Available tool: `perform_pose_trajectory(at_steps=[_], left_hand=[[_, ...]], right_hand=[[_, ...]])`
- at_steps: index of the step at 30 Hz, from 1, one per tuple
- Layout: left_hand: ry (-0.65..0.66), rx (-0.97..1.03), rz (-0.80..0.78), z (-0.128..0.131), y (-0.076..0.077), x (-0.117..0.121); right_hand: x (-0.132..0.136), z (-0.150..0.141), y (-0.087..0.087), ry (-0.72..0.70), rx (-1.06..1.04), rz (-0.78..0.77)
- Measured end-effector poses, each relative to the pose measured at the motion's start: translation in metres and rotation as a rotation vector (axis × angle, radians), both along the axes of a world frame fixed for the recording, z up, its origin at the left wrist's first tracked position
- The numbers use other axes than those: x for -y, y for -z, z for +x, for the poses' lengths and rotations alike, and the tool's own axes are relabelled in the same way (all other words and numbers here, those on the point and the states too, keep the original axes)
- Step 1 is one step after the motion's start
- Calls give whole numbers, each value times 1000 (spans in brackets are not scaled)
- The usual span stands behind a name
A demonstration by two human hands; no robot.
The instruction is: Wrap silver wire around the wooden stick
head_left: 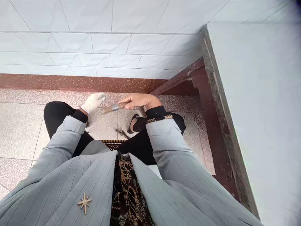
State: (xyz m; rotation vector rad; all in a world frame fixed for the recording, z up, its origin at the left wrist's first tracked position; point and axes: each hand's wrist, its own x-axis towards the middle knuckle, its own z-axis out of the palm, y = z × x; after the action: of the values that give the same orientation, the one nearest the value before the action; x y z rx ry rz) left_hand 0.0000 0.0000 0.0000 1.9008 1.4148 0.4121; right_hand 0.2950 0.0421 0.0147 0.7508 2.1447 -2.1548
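My right hand, bare, is closed around one end of a brown wooden stick-like tool with a silver-grey band wrapped near its middle. The tool points left, towards my other hand, and its far tip is pale and blurred. A white knitted glove covers my left hand, whose fingers are pressed together just above and left of that tip. What they pinch, if anything, is too small to name. The two hands are apart, held above the floor between my knees.
Dark slender objects, perhaps tools, lie on the speckled tile floor near my shoe. A woven seat edge shows beneath me. The white tiled wall rises ahead. A dark red wooden frame stands close on my right.
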Motion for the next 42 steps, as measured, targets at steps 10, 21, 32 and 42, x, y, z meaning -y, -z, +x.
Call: perform_pose_trajectory(at_steps=[10, 21, 32, 42], left_hand=[[160, 252, -126, 15, -15, 13], [260, 50, 86, 16, -12, 14], [-33, 51, 171, 6, -22, 13], [-98, 95, -92, 10, -13, 6]], right_hand=[[0, -6, 5, 1030, -347, -3], [-5, -7, 22, 761, 556, 671], [-2, -10, 22, -127, 483, 167], [5, 0, -3, 200, -251, 51]])
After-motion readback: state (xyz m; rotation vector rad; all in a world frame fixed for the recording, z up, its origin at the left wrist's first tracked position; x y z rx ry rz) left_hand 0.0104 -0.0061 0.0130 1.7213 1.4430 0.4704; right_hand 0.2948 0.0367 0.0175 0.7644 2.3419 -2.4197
